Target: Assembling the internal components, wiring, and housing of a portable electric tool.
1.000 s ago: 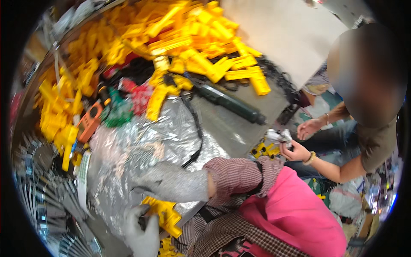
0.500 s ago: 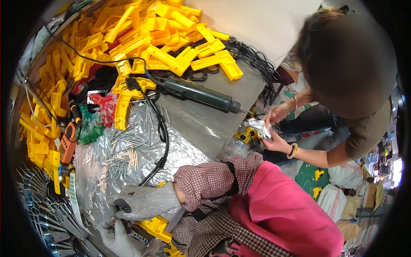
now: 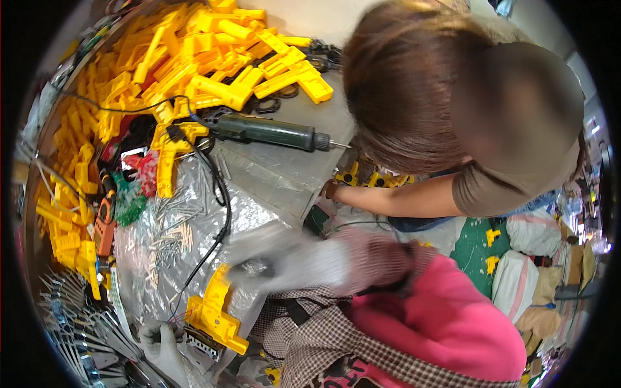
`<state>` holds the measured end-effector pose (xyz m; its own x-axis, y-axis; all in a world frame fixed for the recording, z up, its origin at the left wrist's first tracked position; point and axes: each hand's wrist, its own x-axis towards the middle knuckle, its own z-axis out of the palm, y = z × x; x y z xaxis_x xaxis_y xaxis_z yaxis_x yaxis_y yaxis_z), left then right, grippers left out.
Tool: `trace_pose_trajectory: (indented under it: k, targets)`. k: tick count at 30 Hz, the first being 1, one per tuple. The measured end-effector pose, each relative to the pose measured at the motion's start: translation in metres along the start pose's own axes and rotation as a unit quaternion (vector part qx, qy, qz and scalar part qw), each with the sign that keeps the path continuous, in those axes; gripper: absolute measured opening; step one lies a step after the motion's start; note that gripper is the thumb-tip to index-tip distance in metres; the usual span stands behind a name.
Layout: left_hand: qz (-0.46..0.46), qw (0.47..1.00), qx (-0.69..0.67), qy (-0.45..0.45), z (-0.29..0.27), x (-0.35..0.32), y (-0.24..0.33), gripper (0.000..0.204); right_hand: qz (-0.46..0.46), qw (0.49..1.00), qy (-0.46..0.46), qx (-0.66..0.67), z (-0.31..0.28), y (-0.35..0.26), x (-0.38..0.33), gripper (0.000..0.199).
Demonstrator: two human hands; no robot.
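My left hand (image 3: 162, 346), in a pale glove, sits at the lower left with thumb and fingers pinched together. Thin wires (image 3: 176, 317) run up from beside its fingertips; what lies inside the pinch is too small to make out. Next to it are a perforated metal strip (image 3: 202, 343) and a yellow plastic housing half (image 3: 220, 313), lying at the table's near edge. My right hand (image 3: 281, 258), in a grey glove, is smeared by motion above the plastic sheet, just right of that housing. Its fingers cannot be made out.
A dark electric screwdriver (image 3: 272, 132) lies across the table, its bit pointing right. Yellow housings (image 3: 194, 58) are heaped behind. Loose screws (image 3: 171, 236), red and green small parts (image 3: 129, 197) and an orange tool (image 3: 103, 229) lie left. A co-worker's arm (image 3: 401, 194) reaches in at right.
My right hand has left my left hand and swung right, uncovering the yellow housing. The co-worker has leaned in leftward, head lowered, and the white bundle in their hands is out of sight.
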<state>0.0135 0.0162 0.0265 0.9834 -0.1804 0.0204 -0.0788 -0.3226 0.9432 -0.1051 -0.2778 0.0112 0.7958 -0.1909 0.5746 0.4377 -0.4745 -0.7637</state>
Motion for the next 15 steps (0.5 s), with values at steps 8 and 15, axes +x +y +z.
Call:
trace_pose_trajectory:
  k: [8,15]
  targets:
    - [0.0,0.997,-0.08,0.014,0.014,-0.007,0.007,0.011,0.488,0.814,-0.286,-0.133,-0.122,0.002,-0.151,0.036]
    - [0.009,0.998,-0.055,-0.004,0.014,-0.005,-0.001,0.012,0.488,0.789,0.349,0.13,-0.167,0.146,-0.31,0.02]
